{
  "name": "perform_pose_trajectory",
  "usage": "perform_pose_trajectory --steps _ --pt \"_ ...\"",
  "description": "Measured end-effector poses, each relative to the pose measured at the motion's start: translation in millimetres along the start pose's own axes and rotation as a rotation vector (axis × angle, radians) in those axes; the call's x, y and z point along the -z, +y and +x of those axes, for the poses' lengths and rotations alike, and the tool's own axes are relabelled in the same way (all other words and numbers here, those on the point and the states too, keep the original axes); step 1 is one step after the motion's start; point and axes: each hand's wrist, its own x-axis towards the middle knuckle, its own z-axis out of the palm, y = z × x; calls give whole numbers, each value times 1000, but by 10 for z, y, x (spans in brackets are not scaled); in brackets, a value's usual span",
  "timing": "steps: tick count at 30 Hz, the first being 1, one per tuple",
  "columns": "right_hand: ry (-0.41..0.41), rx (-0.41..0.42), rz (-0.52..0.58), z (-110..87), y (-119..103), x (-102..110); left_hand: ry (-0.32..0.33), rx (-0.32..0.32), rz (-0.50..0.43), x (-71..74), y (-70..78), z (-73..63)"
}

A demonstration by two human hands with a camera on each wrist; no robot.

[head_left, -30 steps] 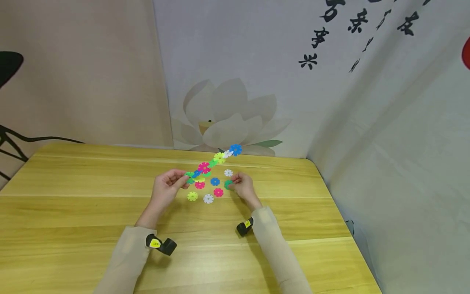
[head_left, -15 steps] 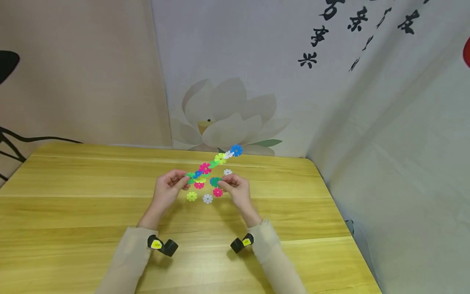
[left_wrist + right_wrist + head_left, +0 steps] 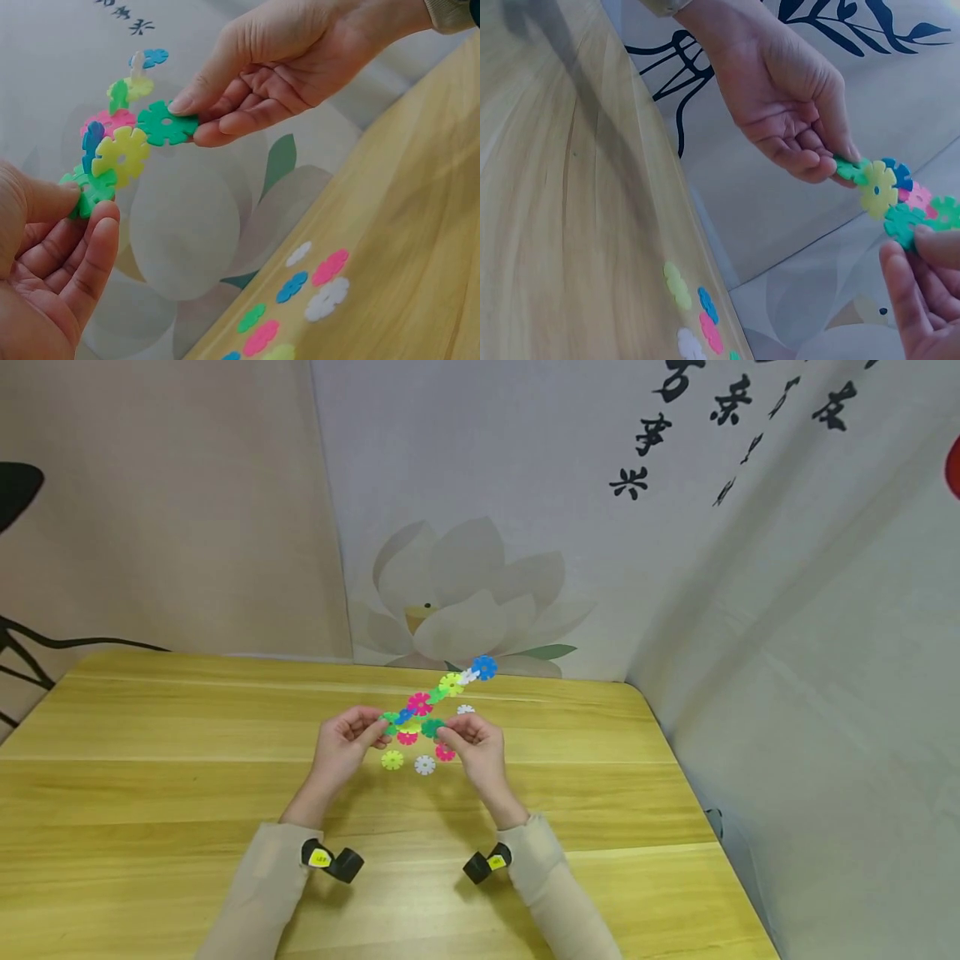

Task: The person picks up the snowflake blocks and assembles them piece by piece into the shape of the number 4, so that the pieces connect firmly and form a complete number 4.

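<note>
My left hand (image 3: 343, 745) pinches the end of a chain of toothed plastic snowflake discs (image 3: 420, 703), by a light green disc (image 3: 91, 189). From there the chain runs up and away through a yellow disc (image 3: 121, 157), blue, pink, green, yellow and white ones to a blue disc (image 3: 484, 667) at its far end. In my right hand (image 3: 482, 753), thumb and fingers pinch a single darker green disc (image 3: 432, 727). Its toothed edge is right at the yellow disc's edge in the left wrist view. Both hands are held above the table.
Loose discs lie on the wooden table (image 3: 187, 793) under the hands, among them a yellow one (image 3: 392, 760), a white one (image 3: 424, 765) and a blue one (image 3: 292, 287). A printed cloth (image 3: 487, 443) hangs behind the table's far edge. Each wrist wears a small black camera (image 3: 347, 865).
My right hand has moved left with the darker green disc, from the right of the loose discs to beside the chain. The left hand and chain have barely moved.
</note>
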Motion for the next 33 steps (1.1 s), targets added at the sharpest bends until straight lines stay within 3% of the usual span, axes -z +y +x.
perform_pose_trajectory --steps 15,22,29,33 --pt "-3 38 -14 -26 48 -55 20 22 -16 -19 -15 -6" --pt "40 49 -3 -26 273 -67 68 19 -12 -53 -32 -22" --pt "-20 61 -30 -33 11 -122 89 -7 -34 -56 -46 -38" --pt "-38 48 -33 -12 33 -106 89 -12 -42 -35 -46 -35"
